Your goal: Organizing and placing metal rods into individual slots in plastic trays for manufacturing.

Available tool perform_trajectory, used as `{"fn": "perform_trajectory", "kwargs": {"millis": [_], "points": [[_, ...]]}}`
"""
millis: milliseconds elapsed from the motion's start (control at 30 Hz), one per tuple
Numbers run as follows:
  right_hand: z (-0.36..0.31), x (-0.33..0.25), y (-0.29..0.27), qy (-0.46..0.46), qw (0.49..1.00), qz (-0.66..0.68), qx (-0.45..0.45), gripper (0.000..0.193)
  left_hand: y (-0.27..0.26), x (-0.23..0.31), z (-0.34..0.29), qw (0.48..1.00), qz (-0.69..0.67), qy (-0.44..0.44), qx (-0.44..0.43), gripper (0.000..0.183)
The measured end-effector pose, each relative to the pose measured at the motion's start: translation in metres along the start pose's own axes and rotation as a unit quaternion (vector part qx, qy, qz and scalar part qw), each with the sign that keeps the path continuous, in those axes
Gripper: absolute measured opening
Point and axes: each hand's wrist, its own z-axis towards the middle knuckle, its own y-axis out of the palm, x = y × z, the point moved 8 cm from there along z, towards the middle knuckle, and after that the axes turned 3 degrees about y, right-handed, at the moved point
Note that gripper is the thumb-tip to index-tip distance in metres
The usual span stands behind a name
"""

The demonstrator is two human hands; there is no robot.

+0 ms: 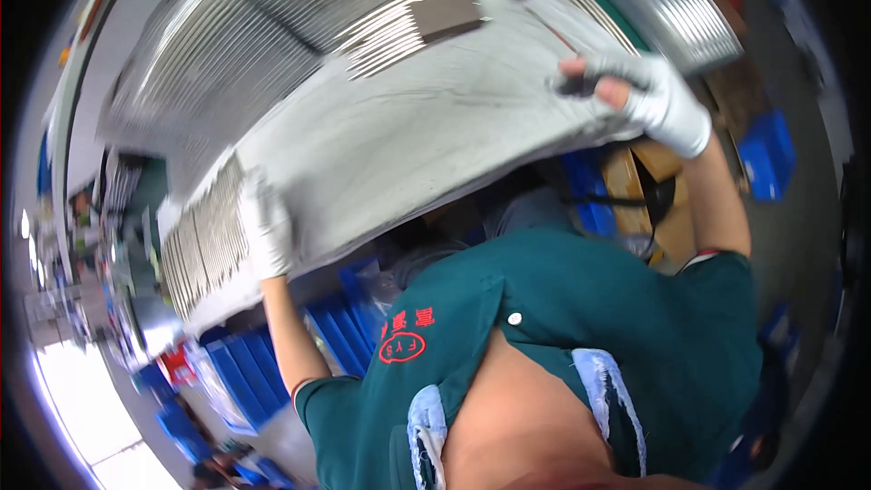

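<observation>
My left hand, in a white glove, is at the right end of a row of thin metal strips on the cloth-covered table. Its fingers are smeared by motion, so whether it touches the strips is unclear. Above the table's right part, my right hand wears a white glove with bare thumb and finger tips. Those fingers are closed round a small dark object whose kind does not show. A thin reddish rod lies just beyond the fingers.
Ribbed, shiny stacks fill the far left of the table. More bright strips lie farther back beside a brown block. A ribbed metal stack stands far right. Blue bins and cardboard boxes sit below table level.
</observation>
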Motion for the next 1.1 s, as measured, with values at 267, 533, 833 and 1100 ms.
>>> {"fn": "perform_trajectory", "kwargs": {"millis": [267,533,833,1100], "points": [[0.096,0.003,0.064,-0.212,0.887,-0.410,0.013,0.048,-0.003,0.122,-0.083,0.980,-0.156,-0.085,0.095,0.031],[0.205,0.052,0.025,-0.083,0.812,-0.578,0.015,0.077,0.180,0.068,-0.348,0.689,-0.276,-0.660,-0.117,0.021],[0.163,0.022,0.002,-0.037,0.844,-0.525,0.101,0.070,0.108,0.086,-0.286,0.796,-0.248,-0.551,0.035,0.024],[0.093,0.040,-0.030,0.011,0.833,-0.541,0.112,0.066,0.109,0.068,-0.286,0.880,-0.174,-0.431,0.096,0.034]]}}
